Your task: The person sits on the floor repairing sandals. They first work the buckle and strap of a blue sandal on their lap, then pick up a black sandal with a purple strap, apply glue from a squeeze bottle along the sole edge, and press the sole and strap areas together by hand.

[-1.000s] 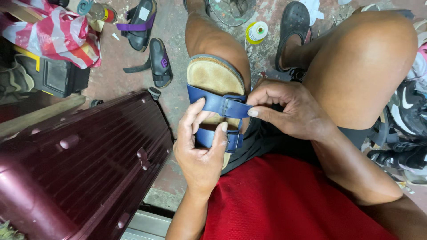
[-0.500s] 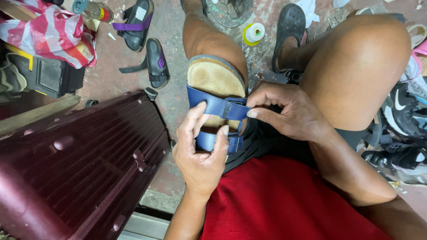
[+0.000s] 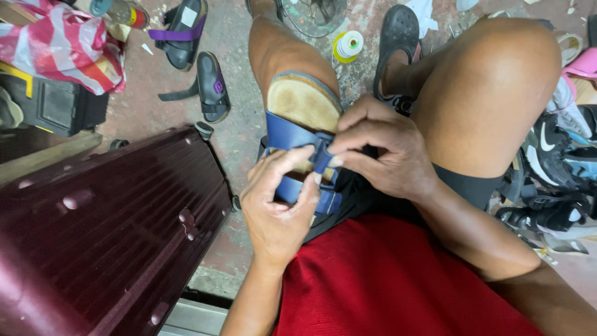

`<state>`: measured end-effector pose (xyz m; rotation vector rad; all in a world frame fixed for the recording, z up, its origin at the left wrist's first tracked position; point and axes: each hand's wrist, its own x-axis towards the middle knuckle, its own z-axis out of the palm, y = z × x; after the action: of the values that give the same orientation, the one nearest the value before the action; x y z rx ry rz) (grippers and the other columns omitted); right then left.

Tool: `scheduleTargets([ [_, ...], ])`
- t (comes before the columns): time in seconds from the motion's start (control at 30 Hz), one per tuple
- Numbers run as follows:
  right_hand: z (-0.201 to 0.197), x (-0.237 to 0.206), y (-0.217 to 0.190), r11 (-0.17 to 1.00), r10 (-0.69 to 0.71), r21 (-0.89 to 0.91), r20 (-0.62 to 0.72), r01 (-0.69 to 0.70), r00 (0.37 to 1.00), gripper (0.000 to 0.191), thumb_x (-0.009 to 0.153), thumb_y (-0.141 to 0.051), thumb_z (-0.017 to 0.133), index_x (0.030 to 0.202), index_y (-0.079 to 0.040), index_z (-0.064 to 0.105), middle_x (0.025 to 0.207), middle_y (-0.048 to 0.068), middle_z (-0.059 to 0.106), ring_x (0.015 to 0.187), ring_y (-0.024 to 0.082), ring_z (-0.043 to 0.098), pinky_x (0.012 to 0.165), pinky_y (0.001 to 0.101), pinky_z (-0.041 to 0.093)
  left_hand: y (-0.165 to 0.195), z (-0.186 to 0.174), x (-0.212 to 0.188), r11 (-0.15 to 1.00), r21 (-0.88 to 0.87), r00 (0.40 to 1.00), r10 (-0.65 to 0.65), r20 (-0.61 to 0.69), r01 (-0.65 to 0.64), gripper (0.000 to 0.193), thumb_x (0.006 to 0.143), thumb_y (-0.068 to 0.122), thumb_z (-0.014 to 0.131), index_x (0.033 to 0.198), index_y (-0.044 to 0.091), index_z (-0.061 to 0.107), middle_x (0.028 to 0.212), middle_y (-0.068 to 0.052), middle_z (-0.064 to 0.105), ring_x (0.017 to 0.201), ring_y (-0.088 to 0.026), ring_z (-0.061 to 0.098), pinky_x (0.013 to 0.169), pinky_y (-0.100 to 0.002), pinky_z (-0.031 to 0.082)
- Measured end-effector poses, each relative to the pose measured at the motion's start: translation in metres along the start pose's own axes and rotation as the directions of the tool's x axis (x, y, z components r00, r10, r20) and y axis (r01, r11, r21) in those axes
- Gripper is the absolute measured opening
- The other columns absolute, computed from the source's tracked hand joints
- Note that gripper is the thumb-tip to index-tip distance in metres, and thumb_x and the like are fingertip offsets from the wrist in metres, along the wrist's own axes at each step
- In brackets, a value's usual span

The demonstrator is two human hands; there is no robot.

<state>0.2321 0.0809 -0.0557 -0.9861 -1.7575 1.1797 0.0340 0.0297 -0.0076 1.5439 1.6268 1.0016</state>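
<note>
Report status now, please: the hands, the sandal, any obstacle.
Left hand grips lower strap. Right hand pinches upper strap. Sandal rests on lap. Nothing in the way.

The sandal (image 3: 303, 112) is a two-strap slide with a tan, worn cork-coloured footbed and a grey-blue edge around its rim. It rests sole-down along the person's left thigh (image 3: 280, 56), its rounded end pointing toward the knee and its other end near the lap. Two blue straps (image 3: 289, 134) cross the footbed side by side; the one nearer the knee lies flat with its end lifted at the middle, while the one nearer the lap carries a blue buckle (image 3: 328, 200) on its right side.
</note>
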Motion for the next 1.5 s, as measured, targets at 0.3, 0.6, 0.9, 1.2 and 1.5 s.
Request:
scheduleTargets([
  [0.3,0.002,0.009,-0.01,0.995,0.087,0.047,0.037,-0.088,0.996,0.015,0.088,-0.005,0.083,0.098,-0.005,0.072,0.102,0.004,0.062,0.088,0.012,0.059,0.074,0.0272,0.047,0.002,-0.006,0.004,0.979,-0.164,0.99,-0.111,0.084,0.124,0.036,0.088,0.003,0.078,0.122,0.004,0.068,0.101,-0.009,0.073,0.096,-0.017,0.07,0.094,-0.031,0.053],
  [0.6,-0.002,0.012,-0.015,0.996,0.088,-0.027,0.122,-0.086,0.989,0.017,0.086,-0.004,0.082,0.099,-0.005,0.071,0.101,0.004,0.061,0.081,0.011,0.056,0.077,0.0263,0.048,0.004,-0.011,0.012,0.832,-0.349,0.896,-0.351,0.273,0.432,0.039,0.091,0.002,0.074,0.128,0.002,0.063,0.091,-0.005,0.073,0.086,-0.007,0.067,0.079,-0.022,0.053],
  [0.9,0.0,0.015,-0.021,0.992,0.126,0.016,0.093,-0.128,0.988,0.012,0.091,-0.002,0.078,0.1,-0.003,0.07,0.093,0.002,0.064,0.078,0.006,0.062,0.069,0.0234,0.049,0.003,-0.013,0.012,0.828,-0.364,0.897,-0.336,0.287,0.427,0.038,0.092,0.0,0.072,0.129,0.002,0.063,0.091,-0.004,0.072,0.089,-0.007,0.067,0.082,-0.022,0.053],
  [1.2,0.008,0.012,-0.029,0.948,0.317,0.03,0.001,-0.317,0.948,0.025,0.088,-0.006,0.082,0.106,-0.006,0.065,0.08,-0.001,0.065,0.067,0.004,0.059,0.062,0.0202,0.049,-0.003,-0.01,0.009,0.768,-0.452,0.89,-0.359,0.28,0.453,0.037,0.093,-0.003,0.071,0.128,0.002,0.061,0.093,-0.004,0.071,0.085,-0.007,0.067,0.076,-0.021,0.053],
  [1.5,0.017,-0.002,-0.021,0.986,0.166,-0.001,-0.03,-0.166,0.986,0.028,0.086,-0.005,0.086,0.107,-0.005,0.067,0.089,0.004,0.063,0.072,0.009,0.062,0.067,0.024,0.053,-0.004,-0.013,0.011,0.782,-0.426,0.889,-0.373,0.267,0.456,0.044,0.09,-0.002,0.073,0.131,0.004,0.059,0.089,-0.001,0.068,0.08,-0.004,0.061,0.073,-0.02,0.051],
])
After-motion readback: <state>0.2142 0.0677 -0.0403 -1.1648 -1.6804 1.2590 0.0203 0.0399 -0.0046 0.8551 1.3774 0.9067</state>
